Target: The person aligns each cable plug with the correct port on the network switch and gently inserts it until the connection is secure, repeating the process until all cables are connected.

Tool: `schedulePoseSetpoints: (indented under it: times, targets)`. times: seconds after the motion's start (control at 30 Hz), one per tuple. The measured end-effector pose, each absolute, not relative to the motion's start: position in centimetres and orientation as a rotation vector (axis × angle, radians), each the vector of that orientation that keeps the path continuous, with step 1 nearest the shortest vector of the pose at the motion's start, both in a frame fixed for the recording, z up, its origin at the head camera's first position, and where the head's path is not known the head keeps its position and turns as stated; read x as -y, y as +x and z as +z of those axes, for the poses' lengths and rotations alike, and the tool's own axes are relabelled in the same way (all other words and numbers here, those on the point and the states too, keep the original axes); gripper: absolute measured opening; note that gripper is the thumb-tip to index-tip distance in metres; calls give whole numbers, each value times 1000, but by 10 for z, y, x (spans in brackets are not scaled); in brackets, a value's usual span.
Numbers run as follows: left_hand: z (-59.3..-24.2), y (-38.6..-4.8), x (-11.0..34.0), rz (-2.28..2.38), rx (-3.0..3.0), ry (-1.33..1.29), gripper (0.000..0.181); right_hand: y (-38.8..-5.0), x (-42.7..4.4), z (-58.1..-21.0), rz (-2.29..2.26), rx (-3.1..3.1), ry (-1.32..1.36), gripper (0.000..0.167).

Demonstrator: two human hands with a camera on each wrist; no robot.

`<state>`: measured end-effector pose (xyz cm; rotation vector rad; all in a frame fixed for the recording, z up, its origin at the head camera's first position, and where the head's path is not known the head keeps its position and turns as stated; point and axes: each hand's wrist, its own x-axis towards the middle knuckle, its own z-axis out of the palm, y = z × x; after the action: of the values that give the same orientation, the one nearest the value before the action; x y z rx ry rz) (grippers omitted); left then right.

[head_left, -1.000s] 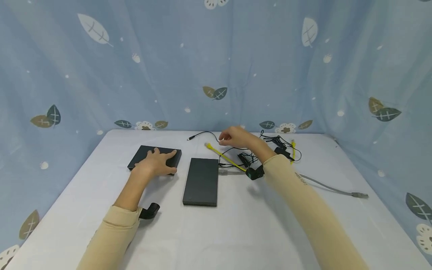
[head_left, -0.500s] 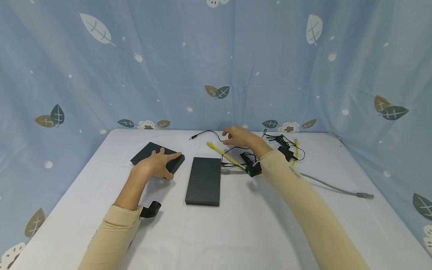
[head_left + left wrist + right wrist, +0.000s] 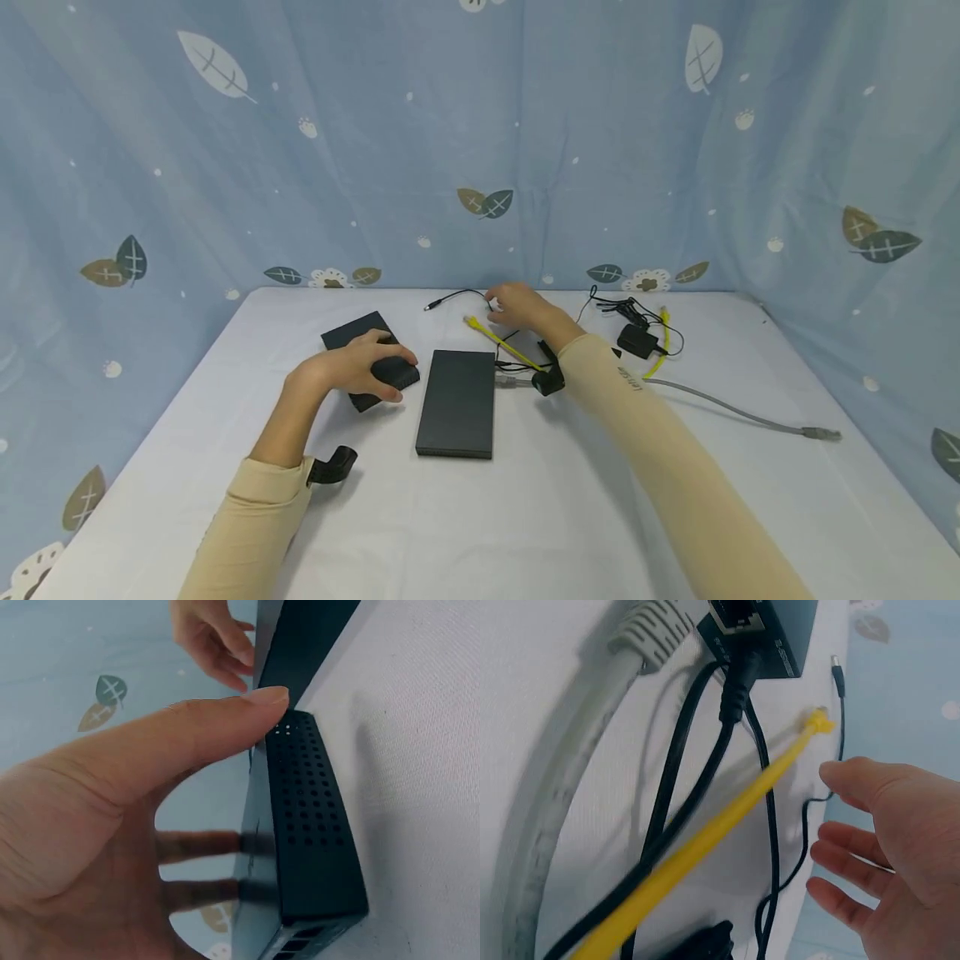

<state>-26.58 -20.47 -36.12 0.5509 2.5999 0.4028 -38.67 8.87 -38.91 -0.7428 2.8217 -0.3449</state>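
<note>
My left hand (image 3: 352,367) lies over a small black box (image 3: 352,332) at the left, its fingers reaching across the top. In the left wrist view the thumb (image 3: 217,727) touches the edge beside the perforated side of the box (image 3: 307,795), and blurred fingertips meet its top. My right hand (image 3: 525,310) hovers near a thin black cable (image 3: 467,291) at the back, fingers slightly bent and holding nothing. In the right wrist view this hand (image 3: 900,847) is beside the cable (image 3: 843,712), with a yellow cable (image 3: 705,840) close by.
A second black box (image 3: 456,404) lies at the middle, with a grey cable and a black plug at its far right side. Farther right are a black adapter (image 3: 637,341), coiled black wire and a long grey cable (image 3: 735,408). A patterned curtain (image 3: 480,125) hangs behind.
The left box has turned clockwise under my left hand, and its near corner has come toward me. My right hand has dipped slightly and stayed near the thin black cable.
</note>
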Motion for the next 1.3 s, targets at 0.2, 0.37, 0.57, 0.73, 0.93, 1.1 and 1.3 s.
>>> schedulePoseSetpoints:
  times: [0.2,0.37,0.57,0.73,0.93,1.1,1.3]
  targets:
    - [-366,-270,206,495,-2593,659,44,-387,-78,-387,-297,-2856,-772,46]
    - [-368,-271,205,540,-2581,698,41,-387,-72,-388,-242,-2857,-758,47]
    - [-368,-270,205,547,-2590,706,39,-386,-70,-396,-222,-2920,-646,44]
    - [-369,-272,207,566,-2604,727,31,-384,-70,-392,-192,-2946,-576,38]
    - [-373,-272,210,599,-2600,721,22,-381,-76,-383,-95,-2836,-518,43]
    - [-374,-273,210,617,-2596,722,20,-377,-80,-377,35,-2793,-462,41]
    - [-372,-273,209,612,-2602,717,17,-380,-75,-375,-30,-2857,-690,48]
